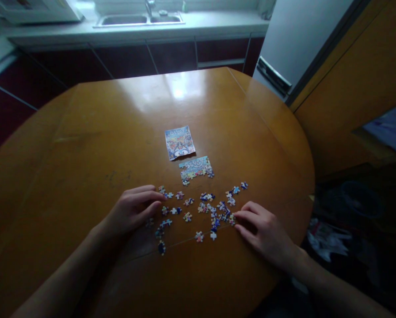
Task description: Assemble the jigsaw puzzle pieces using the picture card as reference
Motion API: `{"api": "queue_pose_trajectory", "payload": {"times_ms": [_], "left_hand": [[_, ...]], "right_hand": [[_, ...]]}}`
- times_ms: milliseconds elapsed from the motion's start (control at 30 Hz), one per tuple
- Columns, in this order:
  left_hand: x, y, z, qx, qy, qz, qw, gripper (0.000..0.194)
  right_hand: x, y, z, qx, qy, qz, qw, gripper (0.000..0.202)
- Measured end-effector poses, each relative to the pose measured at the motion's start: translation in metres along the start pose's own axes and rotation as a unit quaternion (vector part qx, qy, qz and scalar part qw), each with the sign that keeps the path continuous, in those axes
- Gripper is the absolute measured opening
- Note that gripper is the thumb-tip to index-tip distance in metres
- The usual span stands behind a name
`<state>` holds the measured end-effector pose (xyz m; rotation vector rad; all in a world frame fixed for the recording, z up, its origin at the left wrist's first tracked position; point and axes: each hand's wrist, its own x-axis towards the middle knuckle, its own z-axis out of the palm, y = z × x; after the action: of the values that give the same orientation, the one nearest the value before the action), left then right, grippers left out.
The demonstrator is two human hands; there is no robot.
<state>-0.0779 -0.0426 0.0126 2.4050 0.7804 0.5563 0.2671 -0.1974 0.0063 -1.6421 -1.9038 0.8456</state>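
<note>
Many small jigsaw pieces [188,217] lie scattered on the wooden table between both hands. My left hand [135,207] rests at their left side, fingers apart, its fingertips by a few pieces and nothing visible in its grasp. On the right, my right hand [259,227] has its fingertips at a small yellowish piece [232,219] at the edge of the pile; thumb and fingers are slightly apart. Beyond the loose pieces sits a partly joined puzzle section [197,169] with a ragged lower edge. Just behind it lies a colourful picture sheet [180,142].
The rounded wooden table [85,132] fills most of the view. Behind it are a counter with a double sink [125,20] and dark red cabinets. A pale fridge [297,39] stands at the back right. Cloth or bags [327,240] lie low at the right.
</note>
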Motion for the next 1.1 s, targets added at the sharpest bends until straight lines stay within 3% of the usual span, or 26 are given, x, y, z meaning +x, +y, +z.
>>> {"api": "queue_pose_trajectory", "payload": {"times_ms": [133,400,667,900,1100], "left_hand": [[0.0,0.004,0.0,-0.002,-0.009,0.012,1.0,0.015],[0.0,0.004,-0.004,0.019,0.016,0.006,1.0,0.014],[0.0,0.002,-0.003,0.014,0.024,0.012,1.0,0.014],[0.0,0.0,-0.002,0.007,0.031,0.012,0.999,0.012],[0.0,0.002,-0.004,0.018,0.043,0.017,0.999,0.013]], "right_hand": [[-0.002,0.001,0.006,-0.031,0.028,-0.008,0.999,0.007],[0.012,0.004,-0.004,-0.003,0.056,-0.011,0.998,0.008],[0.018,0.008,0.0,-0.063,0.023,-0.111,0.992,0.019],[0.021,0.012,-0.006,-0.051,0.021,-0.117,0.992,0.017],[0.028,0.017,-0.011,-0.034,0.053,-0.085,0.994,0.017]]}}
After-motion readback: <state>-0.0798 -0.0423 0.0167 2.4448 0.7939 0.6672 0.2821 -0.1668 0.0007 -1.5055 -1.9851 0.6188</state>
